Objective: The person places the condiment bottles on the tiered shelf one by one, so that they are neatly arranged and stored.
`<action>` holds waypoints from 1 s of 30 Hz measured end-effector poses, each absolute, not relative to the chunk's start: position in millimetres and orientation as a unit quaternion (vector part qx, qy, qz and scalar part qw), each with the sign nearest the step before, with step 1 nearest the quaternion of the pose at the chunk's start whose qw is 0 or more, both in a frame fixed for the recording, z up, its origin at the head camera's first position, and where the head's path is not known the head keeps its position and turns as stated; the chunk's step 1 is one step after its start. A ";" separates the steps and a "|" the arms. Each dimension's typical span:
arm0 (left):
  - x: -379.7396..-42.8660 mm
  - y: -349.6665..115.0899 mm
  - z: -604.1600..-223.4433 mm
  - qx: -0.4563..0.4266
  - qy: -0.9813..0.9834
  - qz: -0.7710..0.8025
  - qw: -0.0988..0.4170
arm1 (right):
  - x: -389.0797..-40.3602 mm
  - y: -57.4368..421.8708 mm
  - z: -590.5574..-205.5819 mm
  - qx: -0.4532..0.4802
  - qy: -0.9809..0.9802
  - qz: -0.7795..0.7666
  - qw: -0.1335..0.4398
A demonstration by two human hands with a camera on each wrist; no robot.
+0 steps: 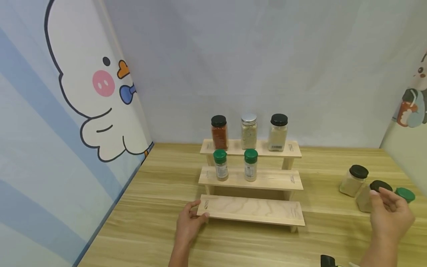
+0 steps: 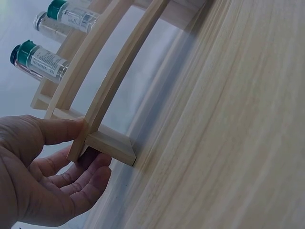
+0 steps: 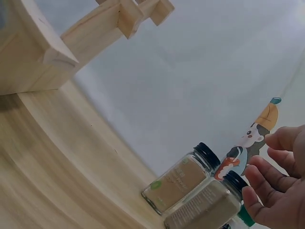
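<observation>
A three-tier wooden spice rack (image 1: 250, 209) stands on the table. My left hand (image 1: 189, 221) grips the left end of its lowest shelf, thumb on one side and fingers curled beneath, as the left wrist view shows. My right hand (image 1: 391, 215) hovers beside the lid of a black-lidded jar (image 3: 205, 207), its fingers loosely bent and nothing held. Whether a fingertip touches that lid I cannot tell. Another black-lidded jar (image 1: 353, 180) of pale powder stands next to it. A green-lidded bottle (image 1: 405, 194) is partly hidden behind my right hand.
The top shelf bears a red spice jar (image 1: 219, 133), a silver-lidded jar (image 1: 249, 132) and a black-lidded jar (image 1: 278, 133). Two green-capped bottles (image 1: 221, 165) stand on the middle shelf. A pale curtain (image 1: 267, 74) hangs behind. A black object (image 1: 328, 260) shows at the bottom edge.
</observation>
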State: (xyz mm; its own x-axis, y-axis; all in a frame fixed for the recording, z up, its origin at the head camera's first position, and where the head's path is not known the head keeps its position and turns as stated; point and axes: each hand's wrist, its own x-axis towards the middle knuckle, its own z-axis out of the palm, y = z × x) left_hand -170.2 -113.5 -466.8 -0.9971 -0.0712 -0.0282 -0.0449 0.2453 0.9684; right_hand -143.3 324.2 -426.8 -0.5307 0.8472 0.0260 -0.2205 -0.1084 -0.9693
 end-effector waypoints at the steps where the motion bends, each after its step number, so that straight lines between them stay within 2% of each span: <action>1: -170.0 -113.5 -466.9 0.038 -0.790 -0.612 0.011 | -143.3 325.1 -428.3 -0.290 -0.537 0.686 0.396; 10: -170.0 -113.2 -467.9 0.028 -0.786 -0.618 0.007 | -143.8 332.8 -437.9 -0.301 -0.494 0.698 0.423; 17: -170.0 -113.4 -468.9 0.037 -0.788 -0.614 0.011 | -145.3 335.5 -445.1 -0.286 -0.514 0.691 0.421; 30: -171.0 -114.6 -471.1 0.041 -0.787 -0.616 0.009 | -151.8 344.6 -457.2 -0.358 -0.646 0.563 0.369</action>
State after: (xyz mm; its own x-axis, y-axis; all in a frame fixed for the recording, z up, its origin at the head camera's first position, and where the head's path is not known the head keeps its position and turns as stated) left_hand -171.0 -114.6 -471.1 -0.9965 -0.0752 -0.0367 -0.0536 0.2377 0.9699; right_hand -151.8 344.6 -457.2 -0.4702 0.8795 0.0739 0.0472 0.1086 -0.9930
